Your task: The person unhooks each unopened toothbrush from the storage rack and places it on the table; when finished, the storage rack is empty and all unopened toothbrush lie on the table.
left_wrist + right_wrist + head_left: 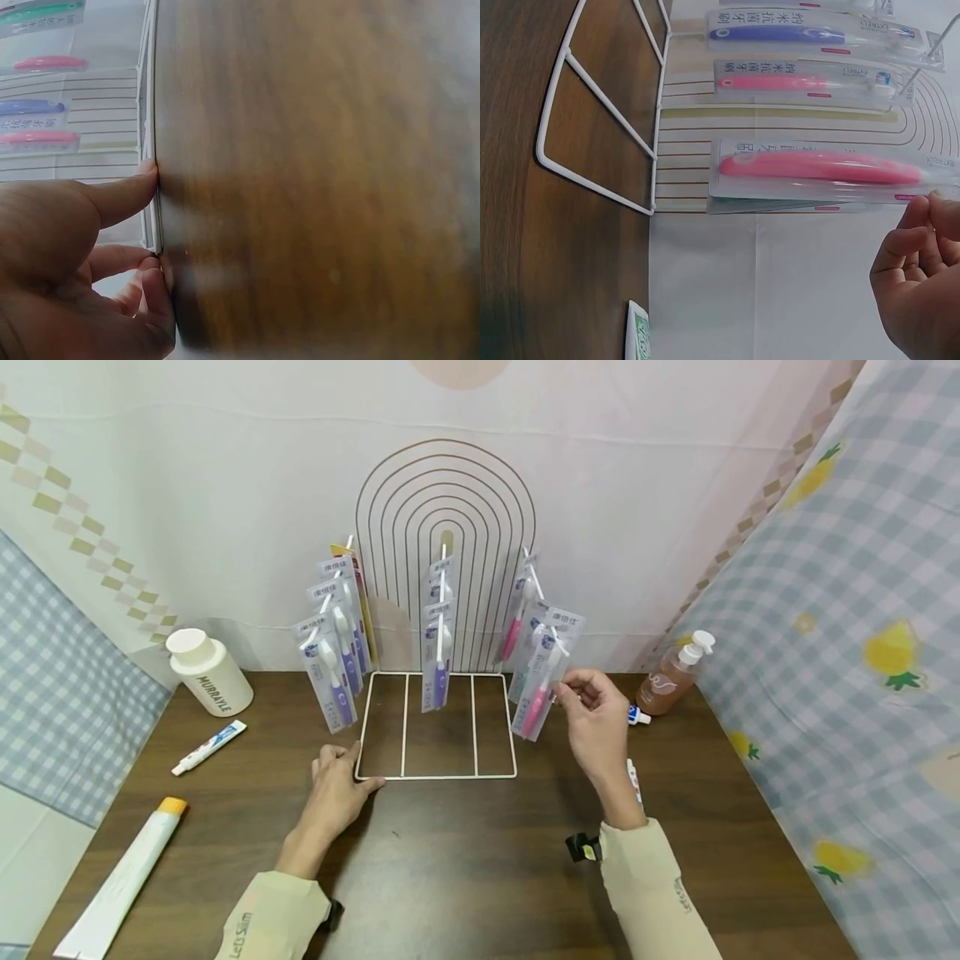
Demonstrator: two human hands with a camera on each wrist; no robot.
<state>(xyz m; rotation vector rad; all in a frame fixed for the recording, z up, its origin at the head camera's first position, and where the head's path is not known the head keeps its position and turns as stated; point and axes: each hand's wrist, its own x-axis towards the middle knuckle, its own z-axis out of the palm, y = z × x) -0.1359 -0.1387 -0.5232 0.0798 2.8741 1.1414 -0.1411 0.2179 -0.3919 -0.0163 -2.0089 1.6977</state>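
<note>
Here, left hand (339,787) pressing rack base (438,774), right hand (596,718) pinching toothbrush pack (542,681).

Stood at left of the frame: a white jar (208,672) lettered MURAYLE. Lay below it on the dark wooden table (465,860): a small toothpaste tube (209,747) and a long white tube with orange cap (123,881). Leaned at right, against checked cloth (847,635): a pump bottle of brownish liquid (672,676).
</note>
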